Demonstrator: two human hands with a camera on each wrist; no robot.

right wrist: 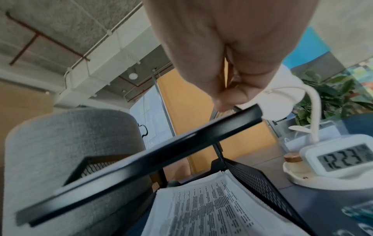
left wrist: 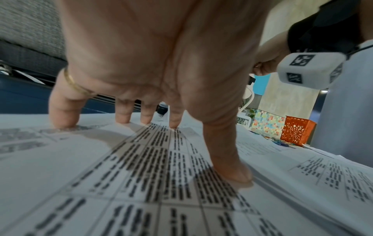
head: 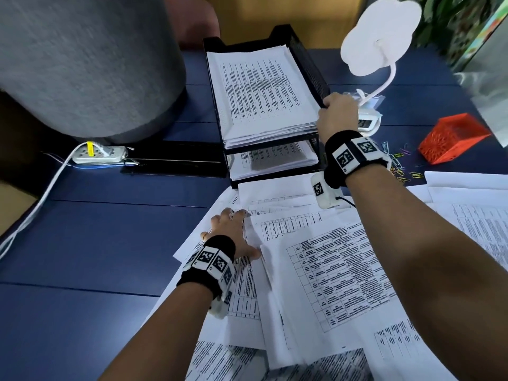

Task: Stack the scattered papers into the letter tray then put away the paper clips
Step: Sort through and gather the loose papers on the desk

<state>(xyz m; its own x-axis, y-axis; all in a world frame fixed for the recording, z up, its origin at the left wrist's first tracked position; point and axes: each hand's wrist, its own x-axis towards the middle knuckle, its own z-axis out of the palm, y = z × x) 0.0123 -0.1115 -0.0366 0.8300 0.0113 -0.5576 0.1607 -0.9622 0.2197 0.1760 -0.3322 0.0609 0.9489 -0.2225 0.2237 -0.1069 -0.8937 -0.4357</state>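
Loose papers (head: 324,270) in front of the tray (head: 310,64) are pressed by spread left hand (head: 233,232) fingertips (left wrist: 234,172); tray's rim is pinched by right hand (head: 336,114).

the letter tray (head: 316,75) stands upper centre on the desk (head: 96,243), a stack of papers (head: 261,89) in its top tier and more in the tier below. scattered papers (head: 343,270) fill the lower right. paper clips (head: 398,163) lie at right, just left of a mesh cup (head: 453,137). a lamp (head: 368,116) stands right of the tray, a power strip (head: 97,155) at left.
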